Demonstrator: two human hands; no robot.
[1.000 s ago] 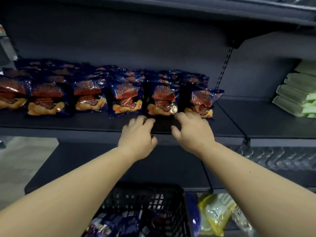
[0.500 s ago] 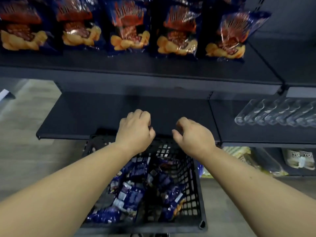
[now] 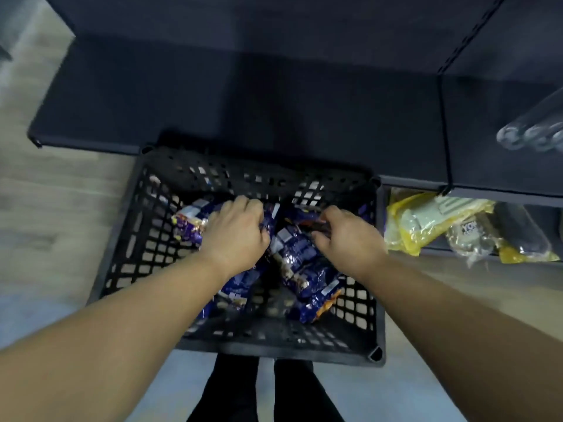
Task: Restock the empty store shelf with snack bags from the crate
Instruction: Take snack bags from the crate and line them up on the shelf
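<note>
A black lattice crate [image 3: 274, 348] stands on the floor below me, holding several dark blue snack bags [image 3: 307, 281]. Both hands are down inside it. My left hand [image 3: 236, 236] has its fingers curled around the top of a blue bag [image 3: 189, 226] on the crate's left side. My right hand [image 3: 347, 239] pinches the upper edge of another blue bag [image 3: 292, 245] near the middle. The stocked shelf above is out of view; only a bare dark shelf [image 3: 274, 102] shows beyond the crate.
To the right, a low shelf holds yellow and clear packages [image 3: 426, 223]. Clear bottles [image 3: 533, 138] lie on the shelf at the upper right. My legs [image 3: 265, 391] stand just behind the crate. Pale floor [image 3: 61, 208] lies to the left.
My view has tipped down from the stocked shelf to the crate. Both hands dropped from the shelf edge into the crate and closed on blue bags.
</note>
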